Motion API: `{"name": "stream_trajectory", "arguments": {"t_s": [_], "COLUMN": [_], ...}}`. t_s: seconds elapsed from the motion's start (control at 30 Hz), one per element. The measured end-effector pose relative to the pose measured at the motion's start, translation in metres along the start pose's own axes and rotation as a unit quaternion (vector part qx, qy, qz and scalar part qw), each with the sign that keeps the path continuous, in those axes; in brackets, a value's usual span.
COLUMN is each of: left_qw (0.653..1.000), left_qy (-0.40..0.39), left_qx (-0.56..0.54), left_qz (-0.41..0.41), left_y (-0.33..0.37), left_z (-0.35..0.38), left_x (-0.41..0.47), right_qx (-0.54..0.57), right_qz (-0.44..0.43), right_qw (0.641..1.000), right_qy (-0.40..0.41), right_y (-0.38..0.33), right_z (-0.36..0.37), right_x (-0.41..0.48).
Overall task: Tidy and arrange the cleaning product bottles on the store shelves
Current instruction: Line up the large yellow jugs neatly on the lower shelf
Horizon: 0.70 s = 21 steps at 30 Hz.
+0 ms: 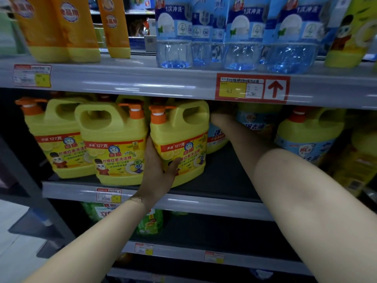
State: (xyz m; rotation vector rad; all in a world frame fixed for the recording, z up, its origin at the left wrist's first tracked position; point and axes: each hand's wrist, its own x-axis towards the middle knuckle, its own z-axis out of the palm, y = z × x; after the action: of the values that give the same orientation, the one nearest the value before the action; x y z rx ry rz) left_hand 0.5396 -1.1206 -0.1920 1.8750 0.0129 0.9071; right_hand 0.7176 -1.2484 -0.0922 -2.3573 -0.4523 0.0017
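Note:
A yellow detergent jug (181, 127) with an orange pump stands at the front of the middle shelf (204, 203). My left hand (158, 170) grips its lower left corner, fingers wrapped behind it and thumb across the label. My right hand (221, 115) reaches deep into the shelf behind this jug, up beside its handle; the fingers are in shadow, and what they touch is hidden. Two matching yellow jugs (114, 139) stand to the left. A yellow jug with a blue label (310, 131) stands to the right.
The top shelf (142, 80) carries orange bottles (61, 27) on the left and clear blue bottles (240, 37) on the right. Green bottles (151, 221) sit on the lower shelf. A dark bare patch of the middle shelf (226, 176) lies under my right forearm.

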Motion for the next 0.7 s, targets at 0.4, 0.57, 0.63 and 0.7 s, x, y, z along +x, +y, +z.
{"name": "stream_trajectory", "arguments": {"t_s": [0.4, 0.57, 0.63, 0.7], "left_qw": [1.000, 1.000, 1.000, 1.000], "left_qy": [-0.018, -0.012, -0.014, -0.021], "left_qx": [0.021, 0.018, 0.018, 0.018], "left_qz": [-0.007, -0.005, 0.001, 0.000], "left_y": [-0.004, -0.005, -0.005, -0.003], "left_z": [0.000, 0.001, 0.001, 0.000], "left_x": [0.000, 0.001, 0.001, 0.002], "right_qx": [0.141, 0.112, 0.089, 0.037], "right_qz": [-0.018, -0.027, -0.030, -0.011], "right_qw": [0.941, 0.928, 0.919, 0.915], "right_qy": [0.307, 0.355, 0.384, 0.402], "right_y": [0.010, 0.009, 0.009, 0.011], "right_z": [0.025, 0.026, 0.023, 0.018], "right_x": [-0.049, -0.063, -0.061, -0.058]}}
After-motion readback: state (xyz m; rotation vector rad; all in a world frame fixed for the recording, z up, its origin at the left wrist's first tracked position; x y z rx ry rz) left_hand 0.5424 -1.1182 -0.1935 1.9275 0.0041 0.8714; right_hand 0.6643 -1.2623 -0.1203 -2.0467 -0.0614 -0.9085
